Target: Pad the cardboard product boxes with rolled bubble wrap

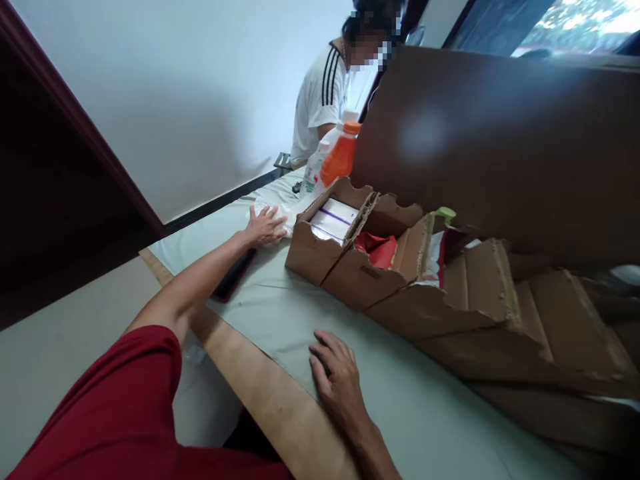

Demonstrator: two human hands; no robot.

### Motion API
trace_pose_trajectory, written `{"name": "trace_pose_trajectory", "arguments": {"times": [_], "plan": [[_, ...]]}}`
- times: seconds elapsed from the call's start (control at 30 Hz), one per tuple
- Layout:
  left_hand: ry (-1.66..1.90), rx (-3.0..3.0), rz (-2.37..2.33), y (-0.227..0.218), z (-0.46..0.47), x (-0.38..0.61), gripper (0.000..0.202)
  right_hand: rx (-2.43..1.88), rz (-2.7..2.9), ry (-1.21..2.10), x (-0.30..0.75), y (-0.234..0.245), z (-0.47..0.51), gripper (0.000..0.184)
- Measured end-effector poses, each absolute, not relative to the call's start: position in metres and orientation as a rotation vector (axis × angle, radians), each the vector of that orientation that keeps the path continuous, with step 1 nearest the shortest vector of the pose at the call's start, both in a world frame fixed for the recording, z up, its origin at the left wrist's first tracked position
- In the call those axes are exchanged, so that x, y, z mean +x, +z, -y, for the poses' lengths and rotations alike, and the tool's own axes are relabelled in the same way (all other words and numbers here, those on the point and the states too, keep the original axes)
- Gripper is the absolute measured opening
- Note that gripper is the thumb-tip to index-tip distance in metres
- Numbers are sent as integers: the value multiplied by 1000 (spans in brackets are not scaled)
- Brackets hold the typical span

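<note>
My left hand (265,225) reaches far out, fingers spread flat on a white plastic-wrapped packet (280,212) at the far end of the table. Under my forearm lies a dark phone (235,275). My right hand (336,377) rests palm down with fingers stretched out on the grey-green table cover (415,400), near the wooden front edge (270,393); it holds nothing. Just beyond the left hand stands an open cardboard box (315,250) with white packets (335,219) inside.
A row of torn cardboard boxes (480,293) runs along the right, one with red contents (380,250). An orange bottle (341,155) and a white bottle (316,168) stand behind them. A large brown board (500,147) leans at the right. Another person in a white shirt (320,100) sits beyond.
</note>
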State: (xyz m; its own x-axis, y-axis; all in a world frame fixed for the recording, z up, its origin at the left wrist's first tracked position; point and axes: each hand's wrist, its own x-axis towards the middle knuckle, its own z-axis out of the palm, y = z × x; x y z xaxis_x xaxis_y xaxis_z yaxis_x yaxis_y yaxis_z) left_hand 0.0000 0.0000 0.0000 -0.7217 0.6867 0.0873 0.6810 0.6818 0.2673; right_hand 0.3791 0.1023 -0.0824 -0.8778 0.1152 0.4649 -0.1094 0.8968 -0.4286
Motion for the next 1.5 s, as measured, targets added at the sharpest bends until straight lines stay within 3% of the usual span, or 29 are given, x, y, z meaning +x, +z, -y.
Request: {"name": "trace_pose_trajectory", "arguments": {"times": [0.13, 0.23, 0.33, 0.47, 0.57, 0.73, 0.9, 1.07, 1.27, 1.5], "plan": [[576, 1099, -2942, 34, 25, 12, 61, -24, 2593, 740, 382, -73, -105, 19], [950, 1115, -2950, 42, 52, 55, 60, -87, 2594, 758, 401, -56, -104, 20], [1269, 1221, -2855, 17, 73, 139, 63, -83, 2655, 752, 444, -33, -100, 21], [1175, 1392, -2631, -46, 88, 253, 69, -142, 2720, 695, 518, -3, -116, 20], [1155, 1469, -2529, -78, 80, 311, 69, -394, 2659, 467, 584, 21, -161, 21], [1112, 1688, -2381, -86, 37, 349, 58, -956, 2289, -107, 689, 76, -280, 25], [1054, 1783, -2396, -95, 4, 358, 50, -1361, 2367, -477, 734, 104, -380, 44], [919, 1849, -2425, -110, 3, 373, 49, -1387, 2679, -457, 731, 91, -416, 32], [871, 1812, -2442, -106, 11, 376, 49, -1449, 2869, -383, 745, 97, -381, 24], [1058, 1934, -2300, -83, -6, 392, 34, -1340, 3101, 233, 687, 119, -306, 15]]}}
